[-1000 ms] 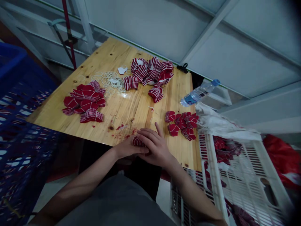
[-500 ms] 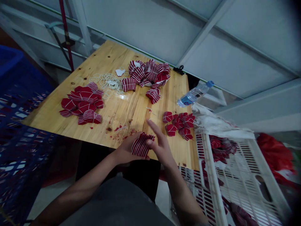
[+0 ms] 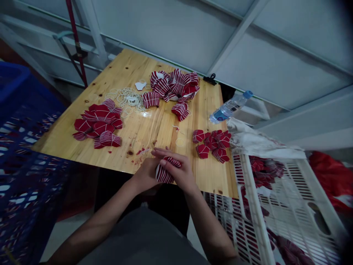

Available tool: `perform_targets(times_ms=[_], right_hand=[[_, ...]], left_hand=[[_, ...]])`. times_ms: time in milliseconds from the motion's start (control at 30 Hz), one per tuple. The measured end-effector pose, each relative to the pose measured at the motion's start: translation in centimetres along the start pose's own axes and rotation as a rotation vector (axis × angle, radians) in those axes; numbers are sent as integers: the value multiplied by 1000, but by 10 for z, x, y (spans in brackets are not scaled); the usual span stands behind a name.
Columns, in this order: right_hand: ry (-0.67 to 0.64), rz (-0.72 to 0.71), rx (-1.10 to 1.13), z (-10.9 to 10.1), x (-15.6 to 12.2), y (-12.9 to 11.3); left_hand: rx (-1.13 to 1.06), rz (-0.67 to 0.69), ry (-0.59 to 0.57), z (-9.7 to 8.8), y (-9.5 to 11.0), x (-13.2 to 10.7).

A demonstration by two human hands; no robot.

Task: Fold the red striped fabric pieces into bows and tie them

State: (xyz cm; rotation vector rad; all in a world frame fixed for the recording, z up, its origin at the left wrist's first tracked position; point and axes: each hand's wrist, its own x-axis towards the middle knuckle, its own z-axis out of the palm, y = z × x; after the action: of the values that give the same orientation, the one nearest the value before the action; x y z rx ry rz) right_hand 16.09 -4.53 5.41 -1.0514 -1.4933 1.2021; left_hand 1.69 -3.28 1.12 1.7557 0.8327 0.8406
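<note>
Striped bundle (image 3: 163,176), one, dark red with white lines, held at the near edge of a wooden table (image 3: 162,125), between the two palms; left hand (image 3: 145,174), curled against the bundle's left side, its fingertips largely hidden; right hand (image 3: 184,173), closed over the bundle from the right, thumb laid across its upper face, fingers reaching along its far side toward the left hand, so that the bundle lies beneath thumb and fingers with its striped near part exposed; both hands bent close about the piece, little gap showing; red scraps (image 3: 138,156), scattered just beyond the left hand; pale loop (image 3: 179,142), single, on the wood beyond the right hand; red bundles (image 3: 217,138), a small group, to the right; further red bundles, heaped (image 3: 100,121), to the left; pale bands (image 3: 131,97), a loose tangle, beside that heap; striped pieces (image 3: 176,84), a pile, toward the far edge; clear bottle (image 3: 231,106), blue cap, lying at the right edge
</note>
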Motion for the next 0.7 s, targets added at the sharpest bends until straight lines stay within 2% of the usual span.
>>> perform_targets(times_ms=[100, 200, 333, 367, 400, 500, 567, 700], right_hand=[[91, -10, 46, 8, 2, -1], [127, -8, 73, 12, 2, 1], [162, -31, 85, 14, 0, 6], [177, -35, 89, 15, 0, 8], [198, -40, 96, 17, 0, 10], [331, -92, 177, 25, 6, 18], [440, -131, 281, 30, 12, 22], [504, -59, 456, 39, 26, 25]], left_hand=[[0, -65, 43, 2, 3, -1], [-31, -86, 68, 1, 7, -1], [16, -18, -49, -1, 5, 5], [49, 18, -49, 0, 4, 6], [97, 59, -7, 1, 2, 7], [301, 178, 298, 7, -4, 3], [395, 237, 423, 10, -8, -2], [396, 314, 348, 12, -14, -4]])
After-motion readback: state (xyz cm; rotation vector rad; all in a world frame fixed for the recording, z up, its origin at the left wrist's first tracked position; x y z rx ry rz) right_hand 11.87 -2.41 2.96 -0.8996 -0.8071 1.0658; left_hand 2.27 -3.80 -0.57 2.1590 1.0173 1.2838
